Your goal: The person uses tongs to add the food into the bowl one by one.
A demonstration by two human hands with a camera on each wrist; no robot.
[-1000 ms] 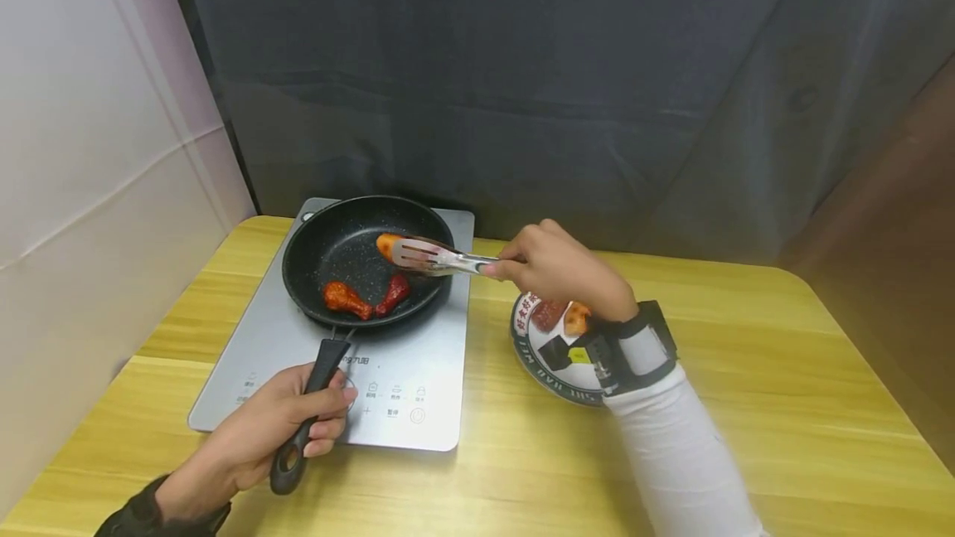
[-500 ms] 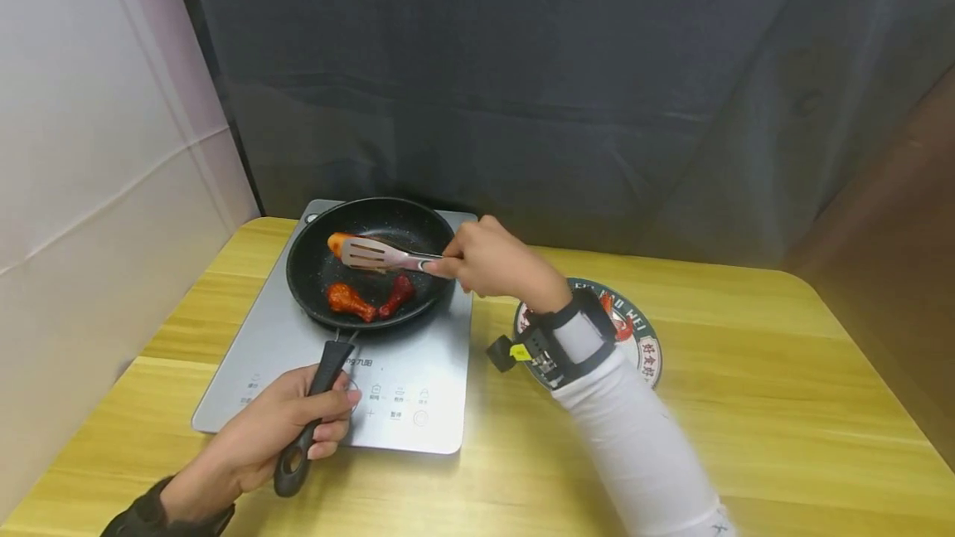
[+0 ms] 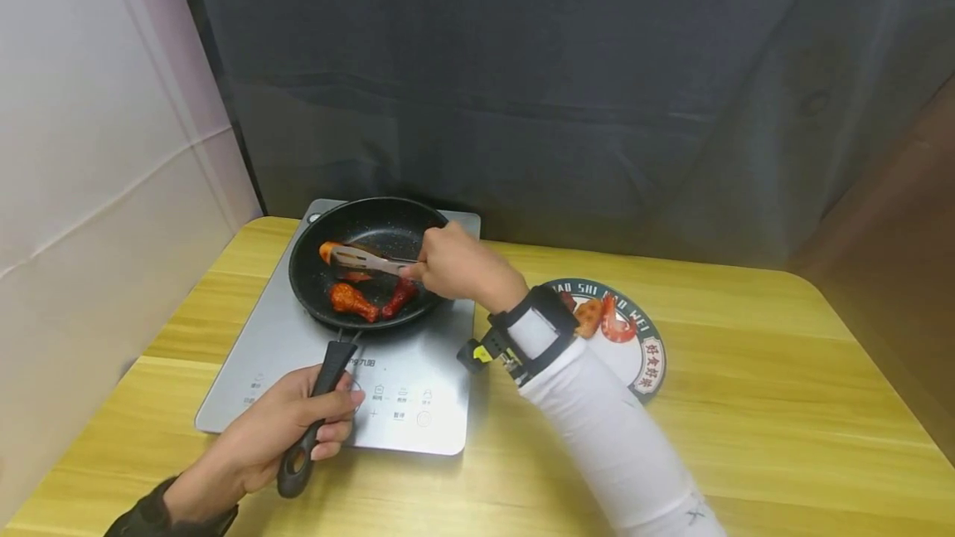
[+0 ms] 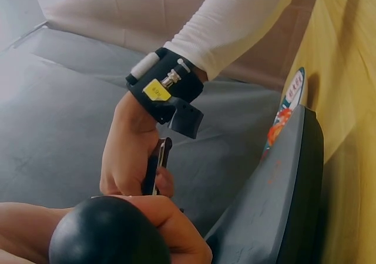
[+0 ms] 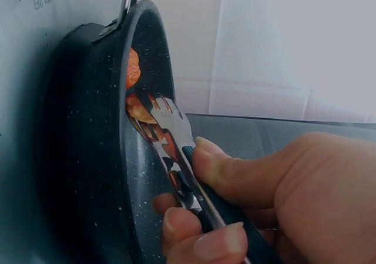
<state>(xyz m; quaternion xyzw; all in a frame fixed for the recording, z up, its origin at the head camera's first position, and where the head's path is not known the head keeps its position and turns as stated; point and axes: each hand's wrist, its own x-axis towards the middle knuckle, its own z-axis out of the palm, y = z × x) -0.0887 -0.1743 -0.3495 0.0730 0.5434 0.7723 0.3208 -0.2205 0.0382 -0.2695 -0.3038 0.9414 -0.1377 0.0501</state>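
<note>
My left hand [image 3: 279,421] grips the black handle [image 3: 332,365] of a frying pan [image 3: 384,226]. With my right hand [image 3: 466,270] I hold metal tongs [image 3: 369,261] down inside the pan. Between the slotted tong ends is an orange-yellow food piece [image 3: 326,252], low over the left part of the pan; the right wrist view also shows this orange piece [image 5: 141,109] in the tongs. Nearer the handle lie two drumsticks, one orange-red drumstick [image 3: 351,302] and one darker red drumstick [image 3: 400,294]. My right hand hides the pan's right rim.
Under the pan is a silver induction cooktop [image 3: 433,429]. Right of it on the wooden table [image 3: 768,404] stands a round plate [image 3: 651,379] bearing a shrimp [image 3: 618,323] and a yellow-brown piece [image 3: 589,317], partly covered by my right wrist. A dark curtain [image 3: 559,106] hangs behind.
My right hand has carried the tongs and the orange-yellow piece leftward across the pan, then slightly lower. More of the plate shows. My left hand keeps its hold on the handle.
</note>
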